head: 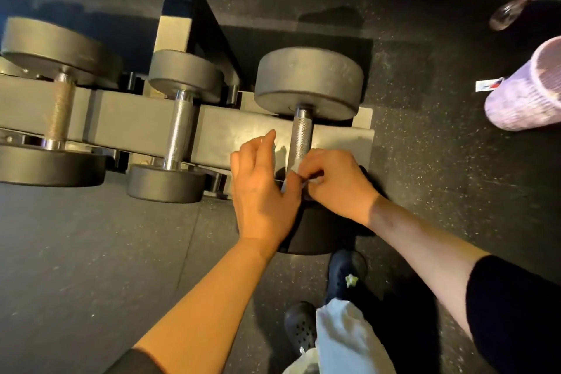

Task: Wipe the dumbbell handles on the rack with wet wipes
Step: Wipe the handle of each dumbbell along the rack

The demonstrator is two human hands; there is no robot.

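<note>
Three dumbbells lie across the black rack [145,121]. The right one has a knurled steel handle [300,136] between two dark heads. Both hands meet over its near end. My right hand [337,185] has its fingers curled, pinching a small pale wet wipe [314,181] beside the handle. My left hand [261,188] also pinches the wipe with thumb and forefinger, its other fingers raised and relaxed. The middle dumbbell's handle [179,127] and the left one's rusty handle [59,114] are untouched.
A lilac cylindrical container [525,88] stands on the speckled rubber floor at the right, a blurred clear object [513,6] beyond it. The rack's upright frame [194,3] rises behind. My dark shoes [346,273] and a pale trouser leg are below the hands.
</note>
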